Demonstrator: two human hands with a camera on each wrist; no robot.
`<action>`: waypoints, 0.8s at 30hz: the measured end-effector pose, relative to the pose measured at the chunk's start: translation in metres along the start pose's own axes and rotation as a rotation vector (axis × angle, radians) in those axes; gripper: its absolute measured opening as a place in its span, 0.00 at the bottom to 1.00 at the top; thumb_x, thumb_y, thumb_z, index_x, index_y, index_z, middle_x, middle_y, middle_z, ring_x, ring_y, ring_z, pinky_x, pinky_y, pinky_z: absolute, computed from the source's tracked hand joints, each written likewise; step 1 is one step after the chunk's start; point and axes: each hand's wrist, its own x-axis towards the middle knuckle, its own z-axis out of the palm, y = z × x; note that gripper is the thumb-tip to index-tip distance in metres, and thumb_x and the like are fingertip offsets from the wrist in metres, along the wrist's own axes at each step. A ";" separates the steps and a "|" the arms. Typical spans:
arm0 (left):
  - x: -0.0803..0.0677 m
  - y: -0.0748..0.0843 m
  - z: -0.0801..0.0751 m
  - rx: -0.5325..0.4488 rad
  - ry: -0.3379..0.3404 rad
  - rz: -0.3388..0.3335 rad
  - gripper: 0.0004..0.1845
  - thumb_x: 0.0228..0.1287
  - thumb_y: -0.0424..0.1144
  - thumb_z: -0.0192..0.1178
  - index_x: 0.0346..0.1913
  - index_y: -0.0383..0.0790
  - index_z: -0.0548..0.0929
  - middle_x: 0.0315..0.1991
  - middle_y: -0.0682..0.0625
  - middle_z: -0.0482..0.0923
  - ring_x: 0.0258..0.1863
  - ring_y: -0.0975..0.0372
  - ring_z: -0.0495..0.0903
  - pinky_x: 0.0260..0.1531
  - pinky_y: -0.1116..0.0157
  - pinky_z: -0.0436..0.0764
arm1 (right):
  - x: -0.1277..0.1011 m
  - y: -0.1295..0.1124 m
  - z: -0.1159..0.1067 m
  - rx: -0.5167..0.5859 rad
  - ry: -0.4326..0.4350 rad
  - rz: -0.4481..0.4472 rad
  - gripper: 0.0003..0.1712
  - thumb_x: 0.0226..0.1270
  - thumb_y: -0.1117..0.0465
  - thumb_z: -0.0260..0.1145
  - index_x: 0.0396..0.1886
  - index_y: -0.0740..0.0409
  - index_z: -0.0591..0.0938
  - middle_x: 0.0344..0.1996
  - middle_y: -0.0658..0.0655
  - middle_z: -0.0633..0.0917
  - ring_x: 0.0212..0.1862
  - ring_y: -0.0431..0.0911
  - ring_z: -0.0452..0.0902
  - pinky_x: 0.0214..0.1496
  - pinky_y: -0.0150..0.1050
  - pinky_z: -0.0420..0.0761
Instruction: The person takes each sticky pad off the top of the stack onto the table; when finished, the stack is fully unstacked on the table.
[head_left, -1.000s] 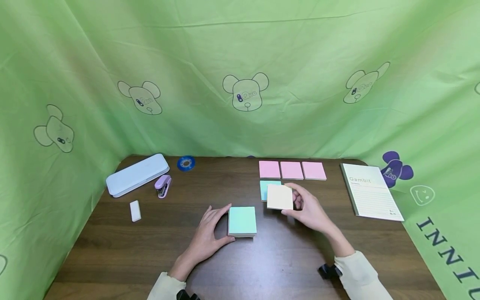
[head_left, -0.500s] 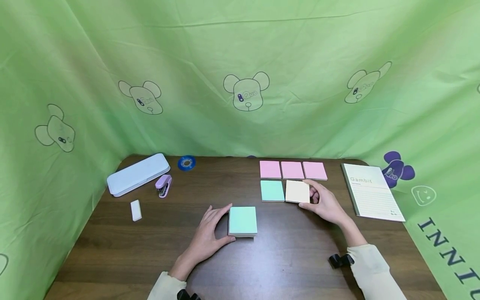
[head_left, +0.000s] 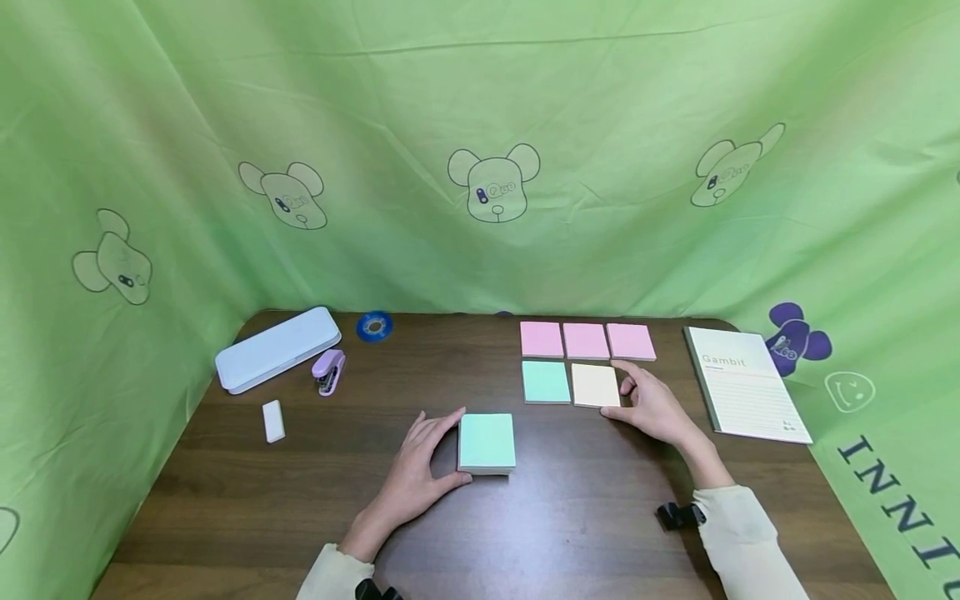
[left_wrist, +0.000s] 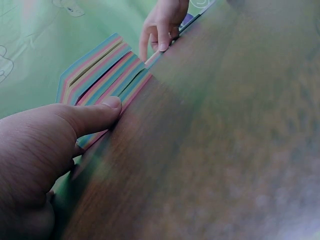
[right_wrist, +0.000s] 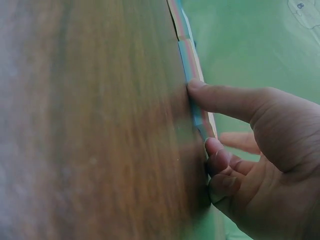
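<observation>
- Since a second ago our right hand point(head_left: 654, 406) has carried the cream pad point(head_left: 596, 385) down from mid-air, so it now lies flat on the table point(head_left: 225, 500), just right of the small green pad point(head_left: 545, 382) and under the pink row point(head_left: 587, 341).
- Left hand point(head_left: 420, 477) hasn't budged: fingers and thumb curl round the thick multicolour block point(head_left: 487, 442), pinning it near the table's middle.
- Right hand is half-relaxed, with thumb and fingertips against the cream pad's right edge; we can't tell if it's gripping.
- To do this well, we'd nudge that edge until it squares with the green pad, then lift away gently.
</observation>
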 end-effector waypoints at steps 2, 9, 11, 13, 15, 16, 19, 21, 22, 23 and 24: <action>0.000 0.000 0.000 0.007 0.008 0.012 0.54 0.55 0.39 0.88 0.85 0.44 0.71 0.73 0.49 0.80 0.72 0.50 0.78 0.85 0.34 0.55 | 0.000 0.002 0.000 -0.001 0.011 -0.012 0.49 0.59 0.57 0.87 0.75 0.71 0.74 0.40 0.58 0.80 0.32 0.44 0.72 0.34 0.38 0.72; 0.000 0.001 0.000 0.023 0.014 0.012 0.56 0.54 0.38 0.88 0.85 0.47 0.71 0.73 0.48 0.81 0.72 0.50 0.78 0.85 0.34 0.56 | 0.004 0.003 0.000 -0.042 -0.010 -0.012 0.47 0.63 0.55 0.85 0.76 0.69 0.75 0.39 0.56 0.81 0.33 0.44 0.72 0.36 0.40 0.72; 0.000 0.001 0.000 0.014 0.012 0.005 0.55 0.54 0.38 0.88 0.85 0.46 0.71 0.73 0.49 0.80 0.72 0.50 0.78 0.85 0.34 0.55 | 0.005 0.002 -0.001 -0.050 -0.018 -0.002 0.47 0.64 0.56 0.85 0.77 0.69 0.75 0.39 0.56 0.81 0.33 0.44 0.72 0.36 0.40 0.71; 0.001 0.001 0.000 0.015 0.014 0.007 0.55 0.54 0.38 0.88 0.85 0.46 0.71 0.73 0.49 0.81 0.72 0.50 0.78 0.85 0.34 0.56 | 0.006 0.001 -0.002 -0.055 -0.027 0.002 0.47 0.64 0.57 0.85 0.77 0.69 0.75 0.39 0.56 0.81 0.33 0.44 0.72 0.36 0.40 0.72; 0.001 0.000 0.000 0.016 0.018 0.015 0.55 0.53 0.38 0.89 0.85 0.45 0.71 0.73 0.49 0.81 0.72 0.50 0.78 0.84 0.33 0.56 | 0.006 0.001 -0.002 -0.055 -0.028 0.002 0.47 0.64 0.56 0.85 0.77 0.69 0.75 0.39 0.56 0.81 0.33 0.44 0.72 0.36 0.39 0.71; 0.001 0.000 0.001 0.018 0.019 0.017 0.55 0.53 0.38 0.89 0.85 0.45 0.71 0.73 0.49 0.81 0.72 0.50 0.78 0.84 0.33 0.57 | 0.006 0.003 -0.001 -0.051 -0.018 -0.006 0.46 0.64 0.56 0.85 0.77 0.69 0.75 0.38 0.56 0.81 0.33 0.44 0.71 0.35 0.39 0.71; 0.001 0.000 0.001 0.012 0.018 0.017 0.55 0.53 0.38 0.89 0.85 0.45 0.72 0.73 0.49 0.81 0.72 0.50 0.78 0.84 0.33 0.56 | 0.006 0.004 0.000 -0.044 -0.012 -0.016 0.47 0.64 0.55 0.85 0.77 0.69 0.75 0.38 0.55 0.81 0.32 0.43 0.71 0.35 0.39 0.70; 0.001 0.000 0.001 0.004 0.012 0.008 0.55 0.54 0.39 0.88 0.85 0.46 0.71 0.73 0.49 0.81 0.72 0.50 0.78 0.85 0.34 0.55 | 0.005 0.005 0.000 -0.040 -0.004 -0.019 0.48 0.63 0.54 0.85 0.77 0.68 0.75 0.38 0.55 0.81 0.32 0.43 0.71 0.34 0.39 0.70; 0.001 0.000 0.001 -0.001 0.009 0.002 0.55 0.55 0.39 0.88 0.85 0.47 0.71 0.73 0.49 0.80 0.73 0.50 0.78 0.86 0.35 0.54 | 0.005 0.005 0.001 -0.037 0.000 -0.022 0.48 0.63 0.54 0.85 0.77 0.68 0.75 0.37 0.55 0.81 0.32 0.43 0.71 0.34 0.39 0.70; 0.001 -0.001 0.001 -0.003 0.006 -0.001 0.55 0.55 0.39 0.88 0.85 0.47 0.71 0.73 0.49 0.80 0.73 0.50 0.78 0.86 0.35 0.54 | 0.004 0.003 0.000 -0.034 -0.003 -0.017 0.49 0.63 0.55 0.85 0.78 0.68 0.74 0.38 0.55 0.81 0.33 0.43 0.72 0.35 0.40 0.71; 0.001 -0.001 0.001 -0.007 0.003 -0.006 0.55 0.55 0.39 0.88 0.85 0.47 0.70 0.73 0.49 0.80 0.73 0.50 0.78 0.86 0.36 0.53 | 0.003 0.003 0.001 -0.026 0.009 -0.017 0.49 0.62 0.55 0.86 0.78 0.67 0.74 0.37 0.54 0.81 0.32 0.43 0.72 0.35 0.39 0.71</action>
